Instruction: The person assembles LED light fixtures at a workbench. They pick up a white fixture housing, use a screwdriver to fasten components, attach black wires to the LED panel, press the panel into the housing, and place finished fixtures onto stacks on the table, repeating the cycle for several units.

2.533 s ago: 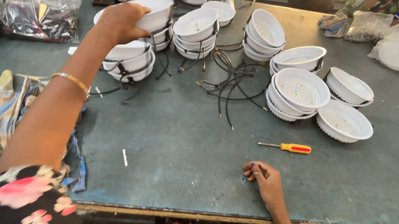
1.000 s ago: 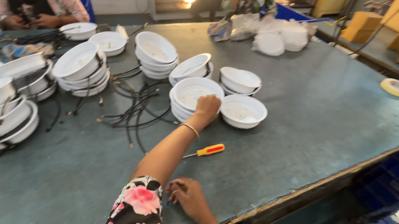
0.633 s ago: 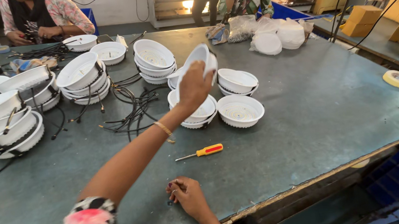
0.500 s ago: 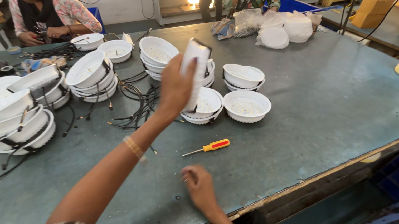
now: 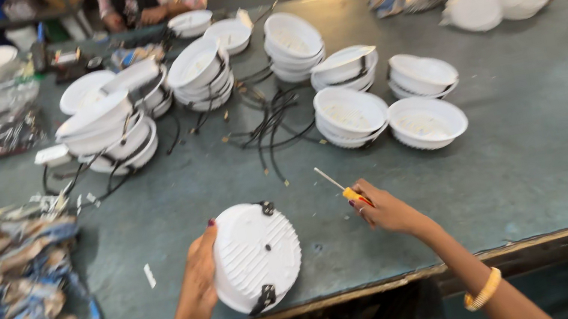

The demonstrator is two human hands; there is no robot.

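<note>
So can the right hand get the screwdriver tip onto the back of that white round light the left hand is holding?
Probably yes. The right hand holds the screwdriver just beside the white round light, which the left hand tilts up with its ribbed back exposed. Only bare table lies between them.

Assembly workshop: long grey-green surface (image 5: pixel 525 144) w/ stacks of white round lamp housings (image 5: pixel 349 115), loose black wires (image 5: pixel 271 127), a screwdriver (image 5: pixel 342 190), other workers at far end.
</note>
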